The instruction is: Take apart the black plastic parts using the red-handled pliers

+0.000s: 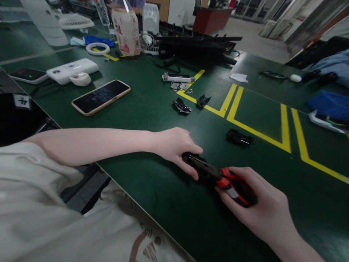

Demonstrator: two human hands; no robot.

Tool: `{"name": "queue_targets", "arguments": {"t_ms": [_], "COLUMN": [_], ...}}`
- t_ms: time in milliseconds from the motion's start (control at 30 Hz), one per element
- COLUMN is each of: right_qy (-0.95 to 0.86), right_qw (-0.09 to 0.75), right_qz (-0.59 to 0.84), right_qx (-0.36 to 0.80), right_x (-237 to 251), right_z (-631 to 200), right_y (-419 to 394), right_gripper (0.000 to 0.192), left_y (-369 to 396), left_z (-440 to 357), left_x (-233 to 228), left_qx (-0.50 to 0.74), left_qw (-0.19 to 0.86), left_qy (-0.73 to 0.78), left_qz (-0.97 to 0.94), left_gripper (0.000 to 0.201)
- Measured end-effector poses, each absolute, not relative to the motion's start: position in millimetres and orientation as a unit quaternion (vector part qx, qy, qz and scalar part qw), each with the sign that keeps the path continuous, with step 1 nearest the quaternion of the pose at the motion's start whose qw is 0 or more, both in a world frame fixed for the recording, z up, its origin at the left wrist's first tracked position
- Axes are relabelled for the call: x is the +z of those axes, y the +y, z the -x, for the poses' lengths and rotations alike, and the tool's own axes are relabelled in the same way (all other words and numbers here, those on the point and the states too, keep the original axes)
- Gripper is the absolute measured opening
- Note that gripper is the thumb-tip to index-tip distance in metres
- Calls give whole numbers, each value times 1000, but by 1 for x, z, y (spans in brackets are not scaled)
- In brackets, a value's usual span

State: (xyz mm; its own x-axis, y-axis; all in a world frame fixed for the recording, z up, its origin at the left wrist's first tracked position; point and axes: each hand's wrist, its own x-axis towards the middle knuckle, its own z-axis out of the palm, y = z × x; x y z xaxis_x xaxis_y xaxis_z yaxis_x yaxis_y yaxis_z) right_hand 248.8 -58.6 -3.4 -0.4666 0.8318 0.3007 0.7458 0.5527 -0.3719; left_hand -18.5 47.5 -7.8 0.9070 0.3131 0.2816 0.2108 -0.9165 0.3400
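My right hand (pixel 261 203) is wrapped round the red and black handles of a pair of pliers (pixel 227 183). The dark jaws point left, towards a small black plastic part (pixel 191 158) that my left hand (pixel 178 147) pinches between thumb and fingers. The jaws lie over this part; whether they bite into it I cannot tell. Beyond my hands rests another black plastic part (pixel 239 138). Two broken black pieces, one nearer (pixel 182 106) and one farther (pixel 203 101), lie by the yellow tape.
A phone (pixel 101 97) and a white power bank (pixel 72 71) are on the green table (pixel 152 174) at left. Small metal plates (pixel 179 86) sit beside a silver and black cylinder (pixel 178 77). Behind stand a drink bottle (pixel 125 31) and black panels (pixel 196 47). A blue bag (pixel 328 105) is at right.
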Motion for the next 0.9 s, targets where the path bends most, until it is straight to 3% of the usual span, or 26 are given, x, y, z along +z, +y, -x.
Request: {"name": "queue_targets", "arguments": {"t_ms": [400,733,900], "right_qy": [-850,-849,-868], "right_qw": [242,241,227], "right_qz": [467,465,442], "right_qx": [41,77,29], "right_x": [-10,-7,-7], "right_z": [-248,-249,-253], "right_y": [-65,-62,-60], "right_gripper": [35,34,39], "left_y": [48,47,46], "left_z": [19,18,18], "left_x": [-5,-7,-5], "left_qx": [140,142,137], "left_qw": [153,137,109], "left_qy": [125,136,120], "left_qz": [-970,-971,-977], "left_gripper": [54,53,52]}}
